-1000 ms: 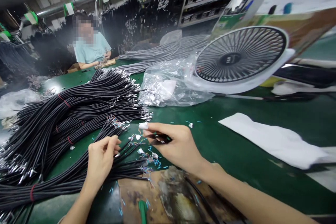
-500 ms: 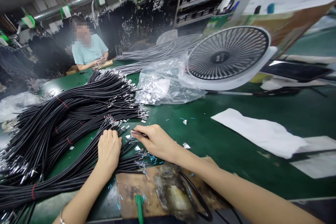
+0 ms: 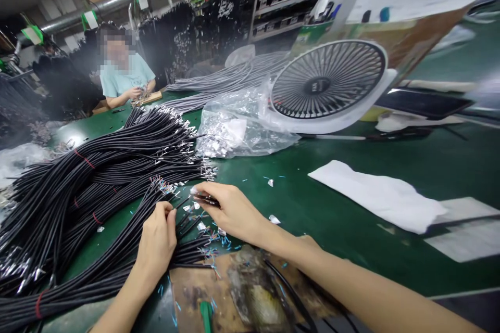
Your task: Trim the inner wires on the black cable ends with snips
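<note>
My left hand (image 3: 157,237) is closed, its thumb and fingers pinching one black cable (image 3: 182,203) near the end. My right hand (image 3: 230,210) is wrapped round a slim dark tweezers-like tool (image 3: 207,199), just right of that cable's end. A small whitish scrap (image 3: 194,191) shows at its fingertips. Below both hands lies a bundle of black cables (image 3: 191,250) with stripped ends of thin coloured wires. Silvery foil scraps (image 3: 201,226) and blue wire bits (image 3: 223,239) are scattered on the green table around the right hand.
Large bundles of black cables (image 3: 105,158) with red ties lie on the left. A clear plastic bag (image 3: 234,130) of foil pieces rests beside a round fan (image 3: 324,86). White paper (image 3: 375,195) lies right. A stained board (image 3: 199,291) is in front; a person (image 3: 127,75) sits across.
My left hand has turned, and its thumb now shows pinching a cable. The right hand remains by the cable ends with its tool. The view has shifted slightly right.
</note>
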Available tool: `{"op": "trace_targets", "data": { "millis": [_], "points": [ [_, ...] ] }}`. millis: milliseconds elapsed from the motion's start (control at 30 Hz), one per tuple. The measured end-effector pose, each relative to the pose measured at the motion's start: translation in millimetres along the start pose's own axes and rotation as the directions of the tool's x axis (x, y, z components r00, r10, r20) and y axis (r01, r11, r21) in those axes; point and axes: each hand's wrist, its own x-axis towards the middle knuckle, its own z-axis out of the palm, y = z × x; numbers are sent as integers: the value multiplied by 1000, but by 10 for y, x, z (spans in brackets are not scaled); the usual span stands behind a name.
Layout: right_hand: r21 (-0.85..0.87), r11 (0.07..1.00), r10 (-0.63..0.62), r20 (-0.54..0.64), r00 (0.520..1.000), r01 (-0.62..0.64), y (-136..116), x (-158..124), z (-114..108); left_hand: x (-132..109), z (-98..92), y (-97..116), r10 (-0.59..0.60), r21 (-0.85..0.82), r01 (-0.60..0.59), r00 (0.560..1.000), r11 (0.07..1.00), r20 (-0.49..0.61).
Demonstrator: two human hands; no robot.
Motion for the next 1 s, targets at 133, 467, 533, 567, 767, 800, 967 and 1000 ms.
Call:
{"op": "trace_targets", "data": {
  "millis": [133, 467, 533, 567, 767, 800, 967, 1000],
  "points": [
    [259, 966, 39, -106, 994, -10, -51, -35, -14, -51, -75, 61, 79, -267, -113, 988, 957, -136],
    [614, 790, 59, -97, 994, 13, -213, -150, -52, -90, -196, 245, -163, -643, 15, 972, 766, -171],
    [542, 839, 21, -91, 996, 32, -218, -149, -61, -85, -200, 221, -139, -629, 29, 982, 777, -126],
    [489, 870, -14, -95, 995, 59, -215, -150, -63, -84, -196, 212, -133, -614, 49, 987, 788, -92],
    [216, 926, -274, -176, 946, 308, -117, -156, -34, -82, -248, 238, -187, -659, 172, 981, 733, 48],
    [189, 921, -306, -192, 932, 341, -100, -157, -21, -78, -275, 242, -172, -672, 176, 982, 720, 74],
    [189, 916, -318, -194, 928, 354, -97, -204, 87, -93, -310, 207, -166, -651, 154, 985, 743, 44],
    [188, 923, -309, -164, 937, 337, -112, -224, 108, -105, -287, 195, -175, -612, 129, 984, 780, -17]
  ]
}}
